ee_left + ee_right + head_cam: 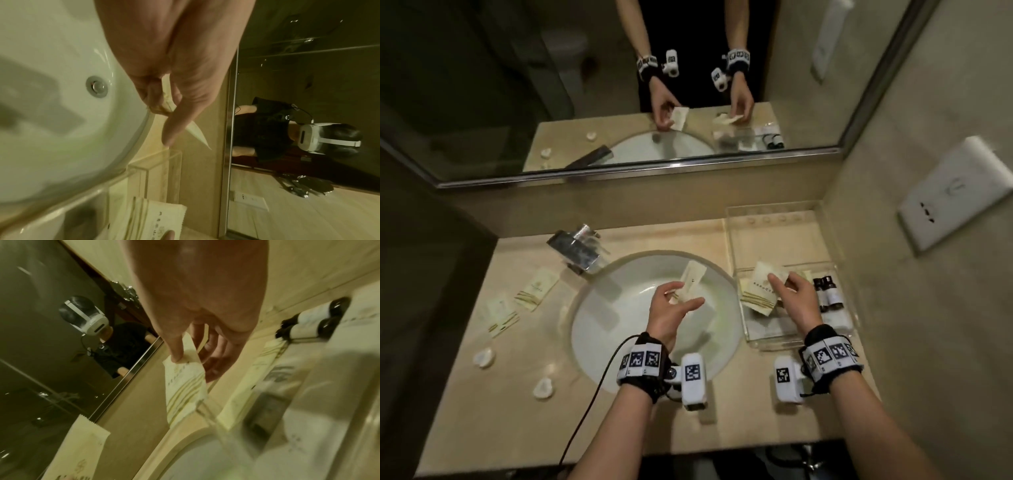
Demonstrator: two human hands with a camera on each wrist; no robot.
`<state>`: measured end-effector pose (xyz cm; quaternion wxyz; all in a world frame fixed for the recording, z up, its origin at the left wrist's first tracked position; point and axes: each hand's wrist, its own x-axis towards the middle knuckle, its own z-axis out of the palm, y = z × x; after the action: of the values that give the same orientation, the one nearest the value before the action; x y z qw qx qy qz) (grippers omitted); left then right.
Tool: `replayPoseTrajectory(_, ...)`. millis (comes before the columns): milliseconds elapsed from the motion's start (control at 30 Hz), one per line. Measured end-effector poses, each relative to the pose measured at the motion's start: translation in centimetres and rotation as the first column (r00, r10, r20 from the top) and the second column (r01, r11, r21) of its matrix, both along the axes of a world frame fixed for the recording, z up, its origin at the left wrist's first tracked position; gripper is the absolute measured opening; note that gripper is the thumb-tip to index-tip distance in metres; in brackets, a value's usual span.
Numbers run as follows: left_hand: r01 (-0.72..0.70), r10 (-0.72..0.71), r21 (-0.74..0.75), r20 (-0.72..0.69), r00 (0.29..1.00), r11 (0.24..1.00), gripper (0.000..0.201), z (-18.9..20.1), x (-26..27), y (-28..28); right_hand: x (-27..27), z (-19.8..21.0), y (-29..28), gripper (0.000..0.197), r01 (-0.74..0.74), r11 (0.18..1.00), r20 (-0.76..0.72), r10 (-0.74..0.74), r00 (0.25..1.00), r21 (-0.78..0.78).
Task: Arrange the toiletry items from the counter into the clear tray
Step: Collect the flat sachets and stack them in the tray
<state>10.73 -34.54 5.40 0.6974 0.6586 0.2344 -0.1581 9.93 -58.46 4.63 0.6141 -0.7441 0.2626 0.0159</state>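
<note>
Progress: partly done. In the clear tray at the right of the surface: two small dark bottles lying side by side, and a few cream paper sachets stacked loosely.

In transit: one sachet pinched between thumb and fingers of my right hand, held over the tray; another sachet pinched in my left hand, over the sink basin, not yet at the tray.

Outstanding, left of the basin: two flat sachets, and two small white rounded items, possibly soaps or caps; the view is too dim to say.

Condition of sachets: thin, flat, cream paper with green striping and small print, serrated at the short edge, slightly bowed where pinched
</note>
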Motion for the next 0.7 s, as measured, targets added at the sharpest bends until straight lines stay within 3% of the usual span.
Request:
replayPoseTrajectory(133, -0.018, 0.015, -0.113, -0.021, 1.000, 0.993, 0.008, -0.2, 0.3, -4.1, 0.0, -2.6, -3.8, 0.025, -0.045, 0.998, -0.125, 0.039, 0.991, -0.042)
replayPoseTrajectory(267, 0.045, -0.050, -0.185, -0.023, 0.998, 0.982, 0.018, -0.1, 0.2, -5.8, 0.1, -3.8, -4.9, 0.040, -0.046, 0.997, -0.209, 0.057, 0.976, 0.057)
replayPoseTrajectory(467, 0.026, -0.028, -0.055, -0.029, 0.999, 0.998, 0.017, -1.0, 0.6, -5.9, 0.4, -4.6, -4.9, 0.047, 0.017, 0.992, -0.232, 0.012, 0.973, 0.125)
replayPoseTrajectory(567, 0.015, -0.016, -0.036, -0.039, 0.999, 0.999, 0.018, -1.7, 0.9, -5.6, 0.8, -5.3, -4.8, 0.041, 0.060, 0.990, -0.245, -0.027, 0.969, 0.126)
replayPoseTrajectory(700, -0.005, 0.003, -0.038, -0.053, 0.999, 0.999, 0.013, -2.6, 1.8, -5.1, 1.6, -6.1, -4.6, 0.052, 0.109, 0.982, -0.254, -0.068, 0.965, 0.153)
